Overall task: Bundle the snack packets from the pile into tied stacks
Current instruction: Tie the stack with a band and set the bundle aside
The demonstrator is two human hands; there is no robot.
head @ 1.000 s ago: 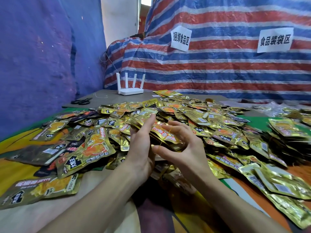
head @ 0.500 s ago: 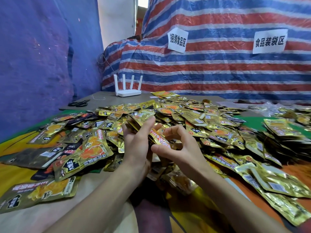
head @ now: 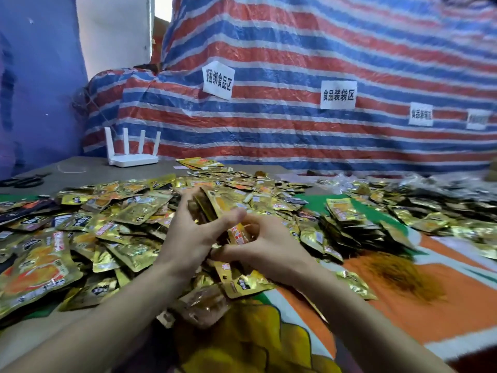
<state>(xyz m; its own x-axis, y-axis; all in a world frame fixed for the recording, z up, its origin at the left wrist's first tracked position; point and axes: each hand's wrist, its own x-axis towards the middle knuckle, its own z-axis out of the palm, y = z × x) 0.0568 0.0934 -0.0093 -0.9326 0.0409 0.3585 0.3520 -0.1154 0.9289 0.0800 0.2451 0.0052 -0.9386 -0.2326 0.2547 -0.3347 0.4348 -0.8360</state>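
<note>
White router [head: 131,154] (four antennas) before striped tarp [head: 295,135]; scissors [head: 25,181] left.

Makeshift food-packing workshop. Walls are draped with striped tarpaulin [head: 295,130], on which paper zone signs [head: 338,94] are taped. The table [head: 88,170] is heaped with gold snack packets [head: 134,211].

Left hand [head: 188,238] and right hand [head: 265,247] together at centre, both gripping a small stack of packets [head: 208,203] above the pile [head: 107,224]. White router [head: 131,157] at 11 o'clock, tied stacks [head: 347,219] at 3 o'clock.
</note>
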